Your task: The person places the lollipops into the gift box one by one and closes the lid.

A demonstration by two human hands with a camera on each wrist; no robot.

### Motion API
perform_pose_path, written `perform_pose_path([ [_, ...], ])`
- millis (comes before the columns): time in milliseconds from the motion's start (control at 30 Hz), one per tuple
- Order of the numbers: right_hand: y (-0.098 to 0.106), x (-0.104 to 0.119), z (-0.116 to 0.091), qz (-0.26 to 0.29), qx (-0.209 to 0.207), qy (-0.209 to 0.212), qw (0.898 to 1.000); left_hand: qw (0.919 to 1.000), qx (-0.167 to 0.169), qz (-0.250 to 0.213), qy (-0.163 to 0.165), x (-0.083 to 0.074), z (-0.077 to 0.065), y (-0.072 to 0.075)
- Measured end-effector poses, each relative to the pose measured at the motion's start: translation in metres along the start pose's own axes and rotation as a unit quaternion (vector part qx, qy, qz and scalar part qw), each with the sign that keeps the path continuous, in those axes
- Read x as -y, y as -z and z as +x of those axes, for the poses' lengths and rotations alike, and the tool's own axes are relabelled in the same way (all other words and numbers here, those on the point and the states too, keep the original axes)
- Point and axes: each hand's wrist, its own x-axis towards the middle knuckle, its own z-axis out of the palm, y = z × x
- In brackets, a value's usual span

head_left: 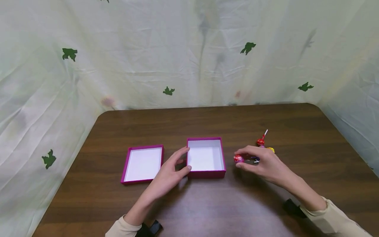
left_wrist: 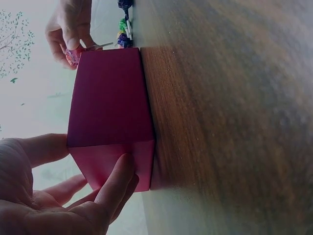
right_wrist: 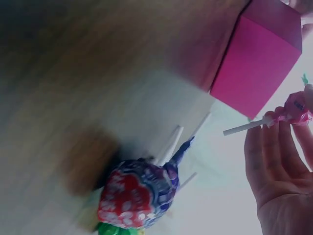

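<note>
A lollipop with a pink and red wrapper is pinched between the thumb and fingers of my right hand. Its white stick shows in the right wrist view. This hand hovers just right of an open magenta box with a white inside. Nothing lies in the box. On the box's left side rests my left hand, its fairly straight fingers spread along that wall and the thumb at the front corner.
More wrapped lollipops lie behind and beside the right hand, among them a red one, a yellow one and a purple one. A magenta lid, white inside up, lies left of the box on the brown wooden table.
</note>
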Motion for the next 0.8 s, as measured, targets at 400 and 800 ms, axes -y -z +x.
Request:
perform_pose_path([
  [400,-0.01,0.006,0.012,0.051,-0.013,-0.033,0.998,0.9999,-0.001,-0.011,-0.003,0.001,0.0,0.001],
  [800,-0.019,0.016,0.027,0.09,0.0,-0.098,0.991,1.0,-0.003,-0.006,-0.006,0.003,0.0,-0.001],
])
